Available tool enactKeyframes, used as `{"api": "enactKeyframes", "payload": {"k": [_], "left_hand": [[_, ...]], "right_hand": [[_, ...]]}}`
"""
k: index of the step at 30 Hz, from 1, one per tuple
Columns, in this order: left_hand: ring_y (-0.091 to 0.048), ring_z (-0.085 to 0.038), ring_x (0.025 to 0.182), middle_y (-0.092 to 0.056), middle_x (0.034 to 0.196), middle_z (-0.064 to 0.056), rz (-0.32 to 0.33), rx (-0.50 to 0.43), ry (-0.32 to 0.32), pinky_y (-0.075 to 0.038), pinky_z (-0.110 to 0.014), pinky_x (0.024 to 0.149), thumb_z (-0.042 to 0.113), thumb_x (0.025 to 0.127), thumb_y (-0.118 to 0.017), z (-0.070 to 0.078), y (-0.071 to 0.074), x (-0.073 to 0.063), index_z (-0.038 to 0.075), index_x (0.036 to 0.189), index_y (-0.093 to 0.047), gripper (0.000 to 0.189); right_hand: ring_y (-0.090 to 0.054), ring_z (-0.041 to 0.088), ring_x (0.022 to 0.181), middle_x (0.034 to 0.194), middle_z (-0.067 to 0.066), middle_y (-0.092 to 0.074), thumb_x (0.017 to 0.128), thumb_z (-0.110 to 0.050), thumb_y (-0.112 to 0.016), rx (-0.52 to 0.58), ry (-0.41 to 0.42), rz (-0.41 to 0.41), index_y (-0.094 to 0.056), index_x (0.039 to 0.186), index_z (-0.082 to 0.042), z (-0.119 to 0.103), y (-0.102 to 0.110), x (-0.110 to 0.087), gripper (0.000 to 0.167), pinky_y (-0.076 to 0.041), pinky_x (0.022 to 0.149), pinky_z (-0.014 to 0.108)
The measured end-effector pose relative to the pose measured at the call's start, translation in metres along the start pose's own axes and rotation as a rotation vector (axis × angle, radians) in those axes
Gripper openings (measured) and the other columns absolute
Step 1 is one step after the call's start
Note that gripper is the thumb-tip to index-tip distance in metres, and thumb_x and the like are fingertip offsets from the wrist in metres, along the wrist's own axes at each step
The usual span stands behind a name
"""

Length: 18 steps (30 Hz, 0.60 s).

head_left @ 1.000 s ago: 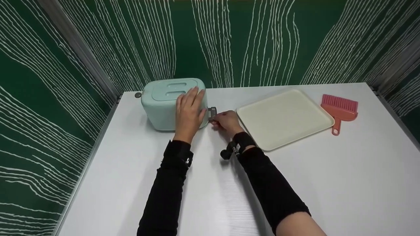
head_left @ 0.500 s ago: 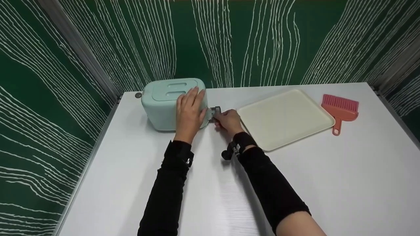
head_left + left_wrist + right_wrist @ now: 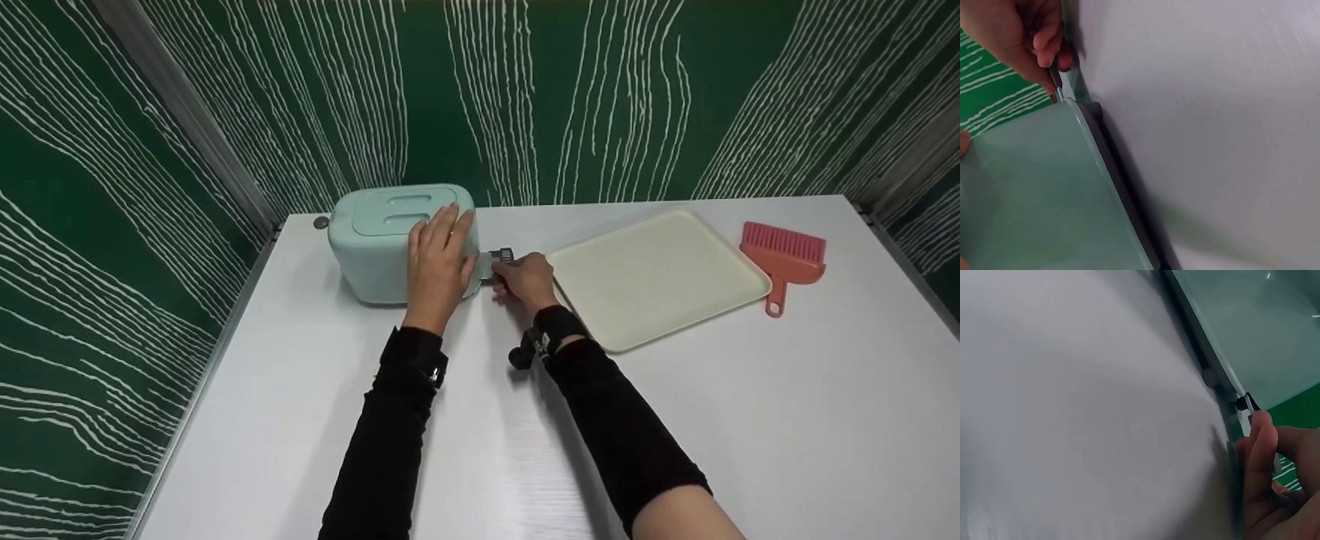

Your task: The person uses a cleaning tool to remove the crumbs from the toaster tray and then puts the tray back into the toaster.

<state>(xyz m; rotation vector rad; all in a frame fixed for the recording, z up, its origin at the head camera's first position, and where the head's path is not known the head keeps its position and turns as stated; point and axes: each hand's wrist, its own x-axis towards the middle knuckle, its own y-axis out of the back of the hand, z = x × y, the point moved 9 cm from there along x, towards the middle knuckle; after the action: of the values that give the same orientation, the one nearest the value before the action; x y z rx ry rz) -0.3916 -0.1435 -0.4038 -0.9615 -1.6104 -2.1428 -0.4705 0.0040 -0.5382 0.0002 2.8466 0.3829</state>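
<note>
A mint-green toaster (image 3: 375, 270) with two slot-shaped marks on its top stands at the back left of the white table. My left hand (image 3: 439, 274) rests on its front and top edge, fingers laid nearly straight. From the toaster's right end sticks out a flat grey crumb tray (image 3: 487, 264), partly drawn out. My right hand (image 3: 529, 279) pinches the tray's outer end between thumb and fingers. In the right wrist view the fingers (image 3: 1261, 450) cover most of the tray, and its inner part is hidden within the toaster.
A cream serving tray (image 3: 660, 281) lies just right of my right hand. Beyond it is a red hand brush (image 3: 784, 255), partly under or against the tray's corner. A small round knob (image 3: 321, 223) shows at the toaster's left end. A green patterned wall (image 3: 555, 97) stands close behind.
My right hand has moved a little to the right, and more of the crumb tray shows outside the toaster. The left hand stays on the toaster; the head view has shifted slightly.
</note>
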Motion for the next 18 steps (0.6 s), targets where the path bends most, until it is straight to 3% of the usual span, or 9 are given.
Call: {"api": "enactKeyframes", "payload": {"k": [11, 18], "left_hand": [[-0.048, -0.025, 0.153, -0.055, 0.161, -0.008, -0.018, 0.01, 0.011, -0.035, -0.049, 0.129, 0.023, 0.097, -0.083, 0.002, 0.0004, 0.0, 0.016, 0.154, -0.057, 0.063], [-0.048, -0.026, 0.153, -0.054, 0.162, -0.008, -0.028, 0.012, 0.014, -0.034, -0.049, 0.129, 0.024, 0.097, -0.082, 0.0001, 0.0007, 0.0003, 0.016, 0.155, -0.057, 0.063]], "right_hand": [[-0.062, 0.003, 0.044, 0.051, -0.006, -0.064, 0.101, -0.024, -0.076, -0.066, 0.025, -0.014, -0.074, 0.089, 0.001, -0.0022, -0.0008, 0.0028, 0.028, -0.051, 0.046, 0.017], [-0.062, 0.003, 0.044, 0.051, -0.006, -0.064, 0.101, -0.025, -0.076, -0.093, -0.021, -0.019, -0.071, 0.086, -0.001, -0.0023, 0.0045, 0.0051, 0.028, -0.05, 0.046, 0.017]]}}
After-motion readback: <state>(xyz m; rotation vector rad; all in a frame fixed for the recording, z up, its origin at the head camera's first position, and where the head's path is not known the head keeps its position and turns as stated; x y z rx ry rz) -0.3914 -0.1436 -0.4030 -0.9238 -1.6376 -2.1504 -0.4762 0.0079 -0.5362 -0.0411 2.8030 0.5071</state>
